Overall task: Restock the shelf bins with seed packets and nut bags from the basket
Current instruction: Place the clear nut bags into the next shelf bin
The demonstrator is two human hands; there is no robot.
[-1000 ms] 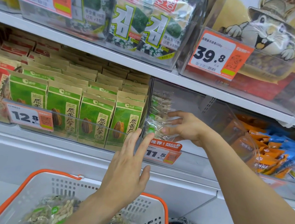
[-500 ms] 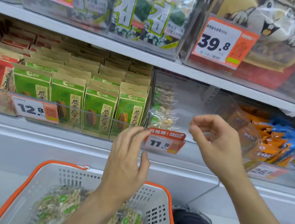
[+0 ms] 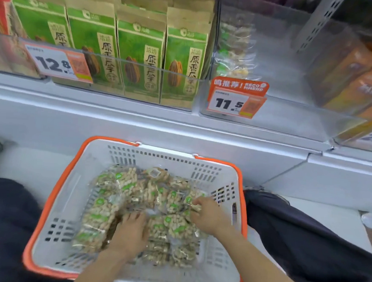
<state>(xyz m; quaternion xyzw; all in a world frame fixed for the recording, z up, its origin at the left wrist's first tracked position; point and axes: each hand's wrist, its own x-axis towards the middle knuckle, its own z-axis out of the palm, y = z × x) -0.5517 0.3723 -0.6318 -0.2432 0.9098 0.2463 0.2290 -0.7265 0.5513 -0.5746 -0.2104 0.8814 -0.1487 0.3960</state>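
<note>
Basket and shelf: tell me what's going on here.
A person is restocking. Both hands are down in the white, orange-rimmed basket among clear nut bags: the left hand rests on the pile, and the right hand pinches one bag. The clear bin tagged 11.5 holds only a few bags. The green seed packets beside it look full.

Clear bin (image 3: 275, 65) behind the 11.5 price tag (image 3: 236, 99): mostly free, open from above w/ only a few nut bags (image 3: 234, 53) stacked along its left wall. Neighbour bin (image 3: 141, 70) on the left is packed w/ green seed packets (image 3: 138, 54), no gap. Basket (image 3: 201, 162): open top, nut bags heaped over its floor, bare strip along near wall.
</note>
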